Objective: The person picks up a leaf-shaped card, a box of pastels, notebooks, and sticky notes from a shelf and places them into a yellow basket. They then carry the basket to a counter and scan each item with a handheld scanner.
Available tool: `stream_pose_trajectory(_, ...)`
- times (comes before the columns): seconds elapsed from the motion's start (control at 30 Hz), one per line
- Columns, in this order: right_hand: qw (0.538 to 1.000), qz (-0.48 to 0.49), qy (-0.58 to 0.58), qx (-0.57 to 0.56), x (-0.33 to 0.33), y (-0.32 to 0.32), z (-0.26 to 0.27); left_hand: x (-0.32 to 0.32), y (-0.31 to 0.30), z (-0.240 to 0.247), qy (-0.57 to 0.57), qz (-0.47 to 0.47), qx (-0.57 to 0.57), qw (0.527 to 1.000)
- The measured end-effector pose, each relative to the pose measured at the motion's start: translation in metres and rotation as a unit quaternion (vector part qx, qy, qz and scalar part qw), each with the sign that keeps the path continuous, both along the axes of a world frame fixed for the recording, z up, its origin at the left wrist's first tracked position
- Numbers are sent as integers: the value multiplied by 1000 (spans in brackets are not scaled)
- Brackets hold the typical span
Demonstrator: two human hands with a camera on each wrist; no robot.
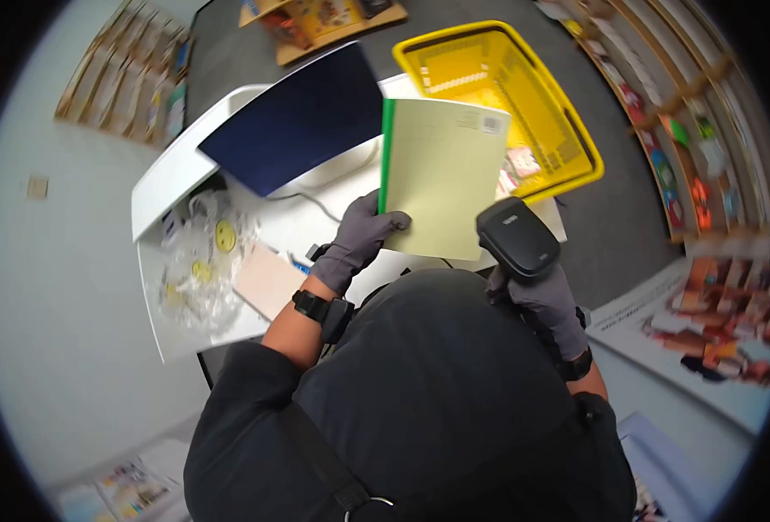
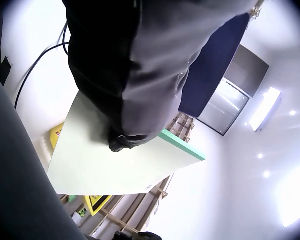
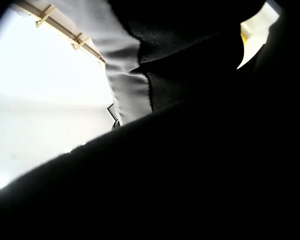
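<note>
The left hand (image 1: pixel 363 235), in a grey glove, grips a pale green book (image 1: pixel 441 174) with a green spine by its lower left edge, thumb over the cover. A small barcode label shows at the book's top right corner. In the left wrist view the gloved hand (image 2: pixel 150 100) lies over the pale cover (image 2: pixel 110 165). The right hand (image 1: pixel 542 300), also gloved, holds a black handheld scanner (image 1: pixel 518 237) just right of the book's lower edge. Its fingers are mostly hidden under the scanner. Dark cloth and glove fill most of the right wrist view.
A yellow basket (image 1: pixel 581 143) with small packets (image 1: pixel 522 162) inside stands behind the book at the right. A dark monitor (image 1: pixel 302 117) stands on the white desk (image 1: pixel 163 196). Clear plastic bags (image 1: pixel 202 261) and a pinkish board (image 1: pixel 267 280) lie at the left. Shelves line both sides.
</note>
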State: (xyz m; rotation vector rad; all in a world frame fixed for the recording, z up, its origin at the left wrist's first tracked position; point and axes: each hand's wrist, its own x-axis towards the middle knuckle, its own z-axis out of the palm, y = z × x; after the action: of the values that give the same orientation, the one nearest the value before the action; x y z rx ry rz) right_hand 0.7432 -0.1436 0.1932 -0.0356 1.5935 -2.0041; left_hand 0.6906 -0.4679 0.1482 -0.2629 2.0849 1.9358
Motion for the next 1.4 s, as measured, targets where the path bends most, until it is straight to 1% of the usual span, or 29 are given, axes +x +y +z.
stream_pose_trajectory(0.07,999,9,5,-30,-8,-2,-11,13,-19,-3,-15,25,72,997)
stream_pose_trajectory(0.1,998,48,5,-32,-11,-8,-12,24,-36,-4,-11,64,70,995)
stream_pose_trajectory(0.17,999,19,-18,-21,-18,-18,-15,47,-66,-11,-23,80,1,997)
stream_pose_trajectory(0.2,998,51,-16,-21,-21,-23,-17,61,-79,-16,-32,81,-32,996)
stream_pose_trajectory(0.3,994,95,-27,39,-35,-36,-21,121,-121,-36,-28,191,-10,981)
stream_pose_trajectory(0.33,992,113,-27,41,-39,-44,-20,143,-132,-45,-29,226,1,974)
stream_pose_trajectory(0.37,990,125,-10,64,-44,-50,-15,166,-141,-52,-32,241,3,970)
stream_pose_trajectory(0.43,984,143,26,107,-50,-62,-10,211,-154,-67,-58,360,27,931)
stream_pose_trajectory(0.47,982,153,25,108,-53,-68,-10,230,-157,-73,-60,370,28,927)
stream_pose_trajectory(0.53,974,188,49,115,-61,-78,-11,261,-162,-86,-9,489,86,868)
stream_pose_trajectory(0.57,970,203,62,118,-64,-83,-11,272,-169,-97,-9,496,86,864)
stream_pose_trajectory(0.67,957,239,103,129,-72,-93,-12,296,-194,-136,-28,597,66,799)
stream_pose_trajectory(0.73,951,250,121,135,-80,-92,-15,298,-210,-155,-30,604,53,794)
stream_pose_trajectory(0.8,948,269,90,144,-88,-85,-26,296,-222,-167,-39,611,18,791)
stream_pose_trajectory(0.83,947,275,74,148,-90,-82,-28,295,-224,-172,-38,608,19,793)
stream_pose_trajectory(0.87,948,270,74,149,-90,-79,-28,291,-227,-177,-43,610,5,792)
stream_pose_trajectory(0.97,944,222,143,200,-83,-80,-11,277,-235,-179,-52,605,-24,795)
stream_pose_trajectory(1.0,945,217,142,200,-84,-76,-14,274,-240,-177,-114,575,-112,802)
stream_pose_trajectory(1.03,942,202,172,206,-85,-70,-21,271,-245,-176,-175,538,-200,800)
stream_pose_trajectory(1.07,938,187,202,212,-85,-63,-28,267,-248,-171,-233,495,-287,786)
stream_pose_trajectory(1.1,933,172,229,219,-84,-58,-32,264,-250,-166,-233,490,-290,788)
stream_pose_trajectory(1.13,935,166,225,219,-82,-56,-32,259,-250,-153,-268,457,-338,778)
stream_pose_trajectory(1.2,970,145,127,148,-77,-52,-30,251,-246,-134,-334,382,-431,746)
stream_pose_trajectory(1.23,982,131,79,110,-75,-51,-28,254,-249,-131,-334,372,-435,749)
stream_pose_trajectory(1.27,984,119,73,112,-73,-48,-26,261,-258,-127,-363,337,-437,751)
stream_pose_trajectory(1.3,991,109,8,76,-70,-44,-22,264,-271,-124,-387,296,-441,754)
stream_pose_trajectory(1.33,994,89,-57,40,-67,-35,-20,276,-296,-137,-359,319,-434,762)
stream_pose_trajectory(1.37,994,78,-65,28,-64,-30,-18,279,-313,-152,-330,334,-425,774)
stream_pose_trajectory(1.4,995,64,-70,15,-62,-24,-17,260,-304,-125,-297,335,-391,804)
